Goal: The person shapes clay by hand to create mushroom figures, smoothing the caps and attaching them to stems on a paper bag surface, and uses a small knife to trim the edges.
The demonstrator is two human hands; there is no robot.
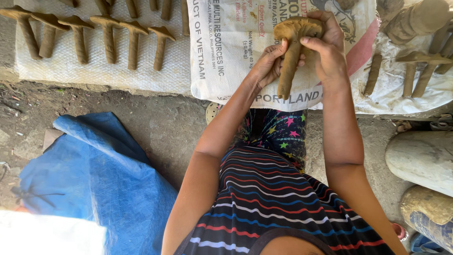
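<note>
Both my hands hold one brown clay piece [291,56], shaped like a flat cap on a long stem, above a white printed sack [226,52]. My left hand [268,63] grips the stem from the left, thumb pressed near the cap. My right hand [326,47] wraps the cap from the right, fingers curled over its top edge. The stem points down toward me.
A row of several similar clay pieces [108,40] lies on a white woven mat [71,71] at upper left. More clay pieces [417,71] rest at the right. A blue tarp [94,179] covers the ground at left. Rounded clay-smeared containers [422,160] stand at right.
</note>
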